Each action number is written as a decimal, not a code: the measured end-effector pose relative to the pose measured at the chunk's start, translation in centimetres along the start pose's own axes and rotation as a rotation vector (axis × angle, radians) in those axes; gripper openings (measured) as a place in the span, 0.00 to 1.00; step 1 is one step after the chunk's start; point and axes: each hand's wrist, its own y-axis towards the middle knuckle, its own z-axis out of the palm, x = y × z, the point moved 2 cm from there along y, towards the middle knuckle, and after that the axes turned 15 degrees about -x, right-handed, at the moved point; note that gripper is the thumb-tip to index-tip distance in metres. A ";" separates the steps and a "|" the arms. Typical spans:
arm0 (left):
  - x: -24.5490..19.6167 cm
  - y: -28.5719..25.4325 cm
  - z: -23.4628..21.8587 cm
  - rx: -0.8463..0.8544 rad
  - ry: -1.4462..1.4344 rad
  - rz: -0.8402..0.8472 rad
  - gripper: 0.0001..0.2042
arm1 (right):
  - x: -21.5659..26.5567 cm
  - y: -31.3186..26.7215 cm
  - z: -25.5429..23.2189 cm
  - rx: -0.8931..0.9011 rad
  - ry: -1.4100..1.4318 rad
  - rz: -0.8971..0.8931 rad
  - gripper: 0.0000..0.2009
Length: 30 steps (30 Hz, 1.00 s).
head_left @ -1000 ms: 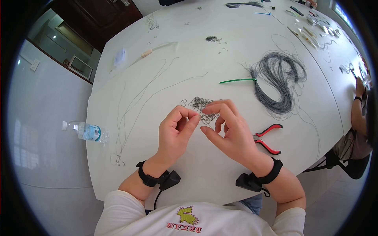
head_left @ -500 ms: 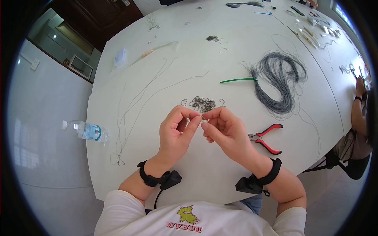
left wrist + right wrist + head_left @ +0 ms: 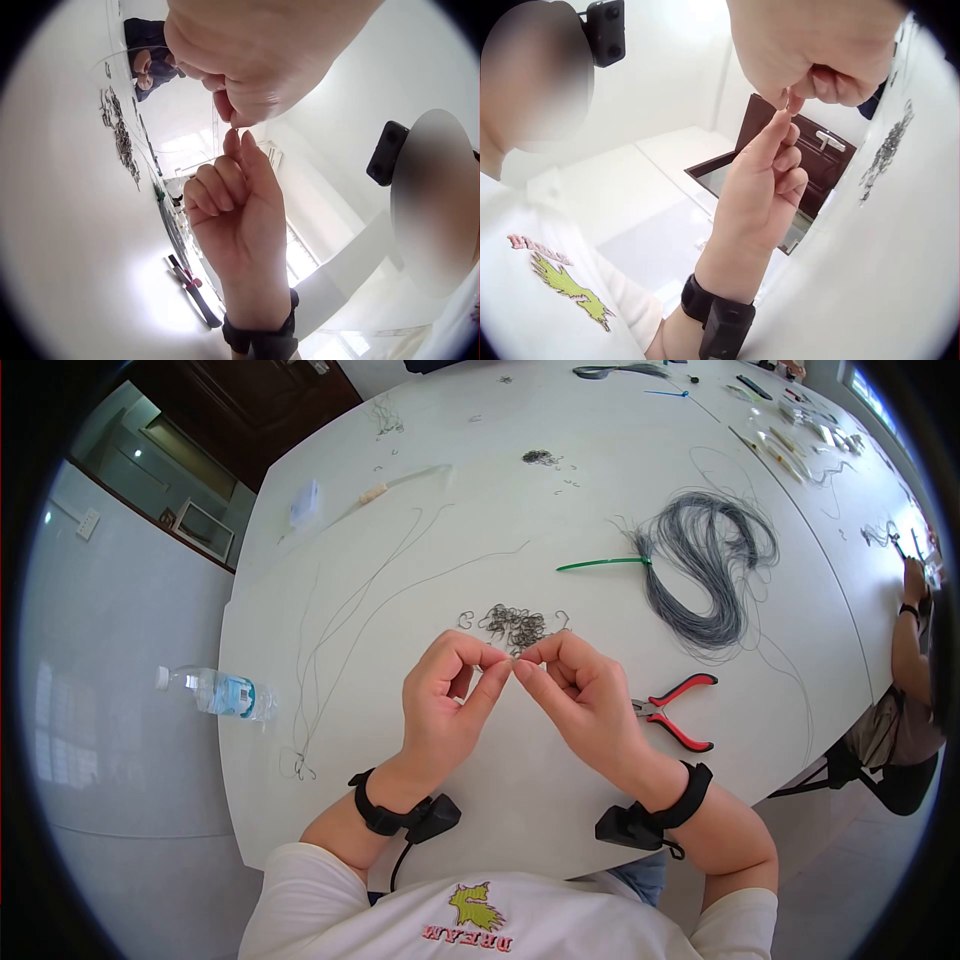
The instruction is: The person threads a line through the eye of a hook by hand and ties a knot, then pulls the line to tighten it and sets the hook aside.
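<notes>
Just below a pile of small dark metal hooks (image 3: 512,624), the left hand (image 3: 448,695) and the right hand (image 3: 592,705) meet at their fingertips. Thumb and forefinger of each pinch something tiny, mostly hidden by the fingertips; which end each holds cannot be told. In the left wrist view a thin clear line (image 3: 112,55) arcs out beside the left hand (image 3: 262,52), with the right hand (image 3: 240,202) below it. The other fingers of both hands are curled in. The right wrist view shows the left hand (image 3: 757,187) touching the right hand (image 3: 817,45) at the tips.
Red-handled pliers (image 3: 682,712) lie right of the right hand. Beyond them is a grey strand bundle (image 3: 712,575) with a green tie (image 3: 600,564). Long thin strands (image 3: 345,605) and a plastic bottle (image 3: 228,695) are at left. Another person's arm (image 3: 908,630) shows far right.
The right hand has come from the hook pile down to the left hand's fingertips, and its thumb and forefinger have closed. The left hand has stayed almost still.
</notes>
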 end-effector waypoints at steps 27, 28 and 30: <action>-0.3 0.6 0.1 0.022 -0.008 0.013 0.06 | -0.4 0.6 -0.5 0.001 0.004 0.017 0.06; 0.2 0.6 0.0 0.020 -0.008 0.031 0.06 | -0.4 0.6 -0.5 0.008 -0.003 0.014 0.06; 0.3 0.5 0.0 0.017 -0.007 0.050 0.05 | -0.3 0.6 -0.5 0.013 -0.012 0.008 0.06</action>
